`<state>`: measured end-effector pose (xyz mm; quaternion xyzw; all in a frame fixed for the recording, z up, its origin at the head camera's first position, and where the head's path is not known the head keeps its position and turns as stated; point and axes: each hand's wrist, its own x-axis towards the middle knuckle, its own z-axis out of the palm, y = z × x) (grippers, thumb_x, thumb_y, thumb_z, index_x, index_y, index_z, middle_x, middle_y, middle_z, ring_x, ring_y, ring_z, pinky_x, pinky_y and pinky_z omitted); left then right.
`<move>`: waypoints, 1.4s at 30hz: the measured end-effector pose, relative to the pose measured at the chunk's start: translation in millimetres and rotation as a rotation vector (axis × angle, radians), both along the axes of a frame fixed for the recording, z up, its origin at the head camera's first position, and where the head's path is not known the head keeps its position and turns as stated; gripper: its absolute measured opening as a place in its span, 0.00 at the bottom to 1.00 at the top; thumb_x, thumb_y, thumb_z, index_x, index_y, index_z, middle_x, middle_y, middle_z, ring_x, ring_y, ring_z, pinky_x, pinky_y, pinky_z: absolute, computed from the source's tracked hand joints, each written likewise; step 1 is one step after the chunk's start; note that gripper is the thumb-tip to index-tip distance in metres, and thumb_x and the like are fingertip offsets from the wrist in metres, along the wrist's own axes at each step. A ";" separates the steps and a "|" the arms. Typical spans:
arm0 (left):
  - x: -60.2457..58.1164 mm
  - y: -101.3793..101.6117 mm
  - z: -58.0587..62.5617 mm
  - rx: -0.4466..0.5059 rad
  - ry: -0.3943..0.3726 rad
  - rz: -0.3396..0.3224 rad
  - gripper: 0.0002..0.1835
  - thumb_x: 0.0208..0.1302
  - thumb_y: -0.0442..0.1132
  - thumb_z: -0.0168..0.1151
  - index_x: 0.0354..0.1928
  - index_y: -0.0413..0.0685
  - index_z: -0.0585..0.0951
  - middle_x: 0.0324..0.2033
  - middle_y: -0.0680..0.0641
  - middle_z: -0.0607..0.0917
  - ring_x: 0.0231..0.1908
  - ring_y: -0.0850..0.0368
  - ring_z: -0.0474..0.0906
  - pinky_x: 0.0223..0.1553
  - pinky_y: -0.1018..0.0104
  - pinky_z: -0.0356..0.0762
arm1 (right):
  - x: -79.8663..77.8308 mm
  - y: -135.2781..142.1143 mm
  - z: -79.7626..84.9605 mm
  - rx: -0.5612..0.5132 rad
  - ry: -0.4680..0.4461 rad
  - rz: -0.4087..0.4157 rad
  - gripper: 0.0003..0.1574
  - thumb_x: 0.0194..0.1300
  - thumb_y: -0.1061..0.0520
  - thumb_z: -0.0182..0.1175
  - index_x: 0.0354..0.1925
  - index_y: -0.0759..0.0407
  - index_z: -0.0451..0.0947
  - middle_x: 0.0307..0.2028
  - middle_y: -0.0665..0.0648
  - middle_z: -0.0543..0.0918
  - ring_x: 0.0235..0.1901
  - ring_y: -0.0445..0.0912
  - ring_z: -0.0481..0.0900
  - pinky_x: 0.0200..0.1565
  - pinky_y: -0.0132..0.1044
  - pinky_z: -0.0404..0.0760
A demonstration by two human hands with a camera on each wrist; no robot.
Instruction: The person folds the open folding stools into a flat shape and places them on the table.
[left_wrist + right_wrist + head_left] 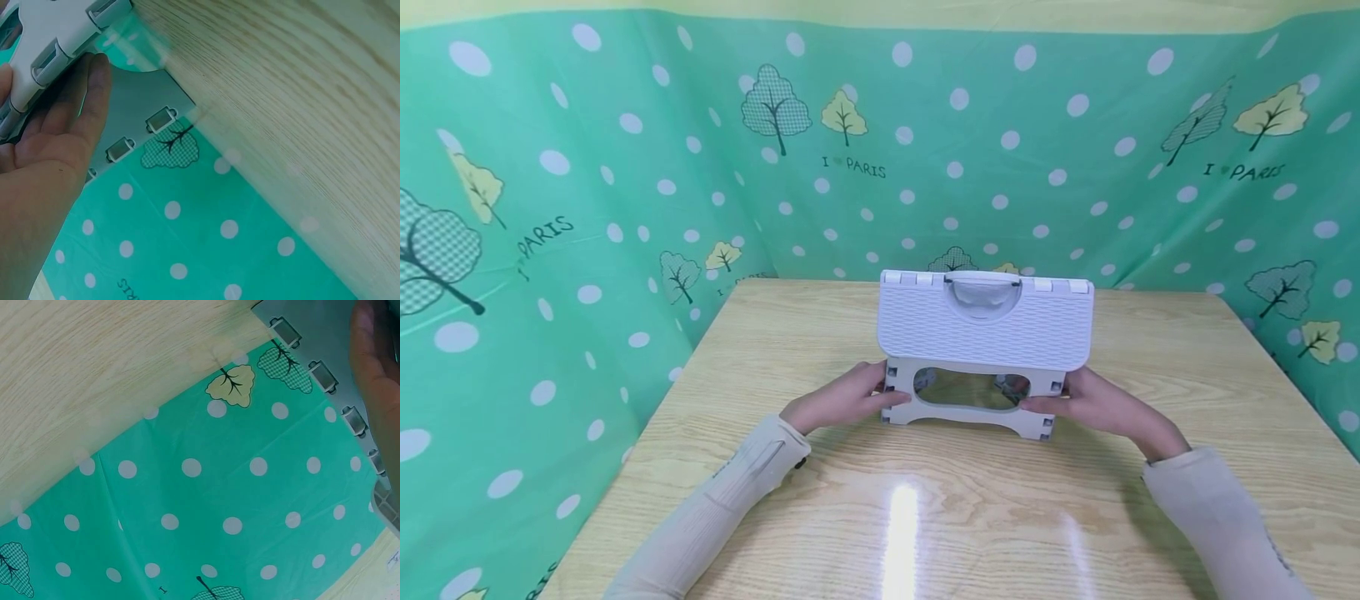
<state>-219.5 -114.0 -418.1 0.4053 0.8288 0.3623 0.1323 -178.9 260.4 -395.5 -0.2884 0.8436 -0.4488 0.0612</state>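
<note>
1. The pale grey-white plastic folding stool with a woven-textured rectangular seat [985,342] is towards 4 o'clock of my forward view's centre, over the pale wood-grain tabletop [820,533]; I can't tell whether every foot touches.
2. My left hand [847,400], at the stool's 8 o'clock, pinches the near grey plastic leg panel [955,412]: thumb in front, other fingers close together behind.
3. My right hand [1101,407], at 4 o'clock, pinches the same panel, thumb across its face; how its other fingers lie I can't tell.
4. The slotted grey plastic rear panel [134,103] stands apart behind my fingers, so I judge an even pull from both sides best, lest the frame twist.
5. Fingertips should clear the hinges, where folding plastic could nip.
</note>
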 end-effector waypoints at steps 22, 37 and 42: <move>1.3 1.5 0.8 -0.008 -0.021 0.020 0.29 0.76 0.49 0.54 0.71 0.42 0.66 0.53 0.51 0.84 0.43 0.66 0.82 0.42 0.68 0.81 | 1.5 0.1 0.0 -0.015 -0.010 -0.011 0.60 0.63 0.59 0.69 0.77 0.43 0.41 0.71 0.58 0.58 0.58 0.43 0.64 0.53 0.28 0.70; 3.1 2.3 5.0 -0.010 -0.053 0.033 0.26 0.76 0.46 0.54 0.69 0.42 0.68 0.51 0.51 0.85 0.40 0.58 0.82 0.40 0.66 0.81 | -2.9 0.5 -2.1 -0.035 0.015 0.011 0.63 0.62 0.61 0.70 0.77 0.36 0.40 0.72 0.55 0.57 0.60 0.43 0.65 0.55 0.29 0.70; 2.8 1.9 4.3 -0.009 -0.045 0.030 0.25 0.76 0.46 0.54 0.68 0.42 0.70 0.49 0.52 0.85 0.38 0.58 0.82 0.39 0.66 0.81 | -2.6 0.5 -1.9 -0.030 0.007 0.008 0.61 0.63 0.60 0.69 0.77 0.36 0.41 0.71 0.55 0.59 0.59 0.44 0.66 0.54 0.30 0.71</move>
